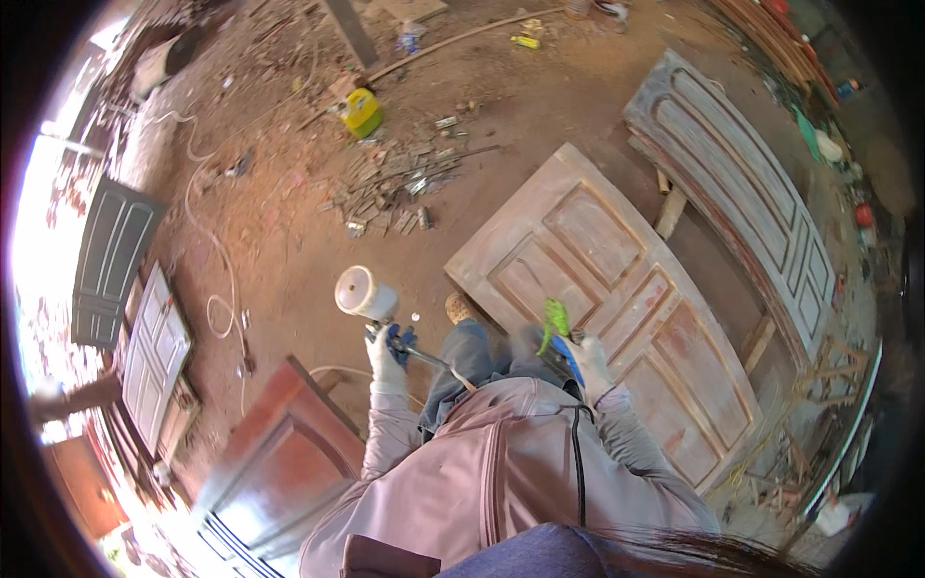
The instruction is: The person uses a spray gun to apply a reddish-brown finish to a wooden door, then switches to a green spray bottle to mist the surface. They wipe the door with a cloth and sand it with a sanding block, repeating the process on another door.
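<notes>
In my gloved left hand (387, 361) is a spray gun (405, 345) with a white paint cup (365, 294) on top. The fingers are wrapped round its grip, and the hose end runs toward my lap. My gloved right hand (590, 364) is closed on a blue-handled brush (567, 356) with a bright green head (556, 318); its exact kind is hard to make out. This hand is held over the near left part of a pale, sanded wooden panel door (626, 289), which lies tilted to my right.
A grey-primed door (737, 183) rests on wooden supports farther right. At my lower left lies a reddish-brown door (289, 453); grey doors (116, 250) lean beyond it. A yellow-green jug (361, 114), scattered wood scraps (395, 183) and a pale air hose (226, 260) are on the dirt floor.
</notes>
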A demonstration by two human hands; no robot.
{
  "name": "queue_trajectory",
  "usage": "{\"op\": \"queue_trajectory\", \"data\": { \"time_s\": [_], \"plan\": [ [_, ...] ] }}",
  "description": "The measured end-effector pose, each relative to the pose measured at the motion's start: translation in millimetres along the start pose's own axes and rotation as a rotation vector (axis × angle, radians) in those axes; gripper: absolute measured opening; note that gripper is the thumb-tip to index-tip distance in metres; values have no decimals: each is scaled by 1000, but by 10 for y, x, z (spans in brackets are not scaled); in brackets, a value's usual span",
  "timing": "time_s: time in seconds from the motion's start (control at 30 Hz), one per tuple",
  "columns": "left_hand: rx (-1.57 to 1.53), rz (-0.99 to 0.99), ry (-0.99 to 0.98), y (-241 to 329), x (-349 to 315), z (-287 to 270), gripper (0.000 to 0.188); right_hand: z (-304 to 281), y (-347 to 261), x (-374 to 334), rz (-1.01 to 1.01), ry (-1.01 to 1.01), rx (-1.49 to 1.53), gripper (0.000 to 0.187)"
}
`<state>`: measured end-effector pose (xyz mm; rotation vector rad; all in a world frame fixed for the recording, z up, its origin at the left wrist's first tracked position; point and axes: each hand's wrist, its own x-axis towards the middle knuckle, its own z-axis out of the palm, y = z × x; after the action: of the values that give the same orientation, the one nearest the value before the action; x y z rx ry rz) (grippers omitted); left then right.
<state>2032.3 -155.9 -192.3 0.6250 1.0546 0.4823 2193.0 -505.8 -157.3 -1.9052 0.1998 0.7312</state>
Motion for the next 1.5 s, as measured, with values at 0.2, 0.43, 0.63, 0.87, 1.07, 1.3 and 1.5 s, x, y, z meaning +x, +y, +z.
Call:
{"op": "queue_trajectory", "data": {
  "time_s": [0.2, 0.43, 0.63, 0.87, 1.07, 1.3, 1.5],
  "plan": [
    [206, 31, -144, 942, 1265, 788, 24, 342, -1018, 323, 85, 2, 104, 21],
    [115, -263, -132, 1053, 2646, 1716, 16, 681, -1257, 1310, 216, 170, 323, 23],
    [194, -583, -149, 834, 3910, 2789, 8, 1038, -1420, 2707, 156, 233, 136, 19],
    [212, -699, -297, 49, 6082, 4148, 11, 762, -2407, 4236, 217, 156, 238, 20],
    [131, -595, -16, -690, 7049, 5764, 13, 1192, -2274, 5414, 228, 383, 294, 26],
    [100, -543, 12, -1856, 8822, 6171, 30, 1536, -2235, 6276, 260, 465, -93, 20],
    [201, -420, -75, -2765, 10637, 5845, 23, 1564, -2104, 6540, 559, 361, -57, 23]
  ]
}}
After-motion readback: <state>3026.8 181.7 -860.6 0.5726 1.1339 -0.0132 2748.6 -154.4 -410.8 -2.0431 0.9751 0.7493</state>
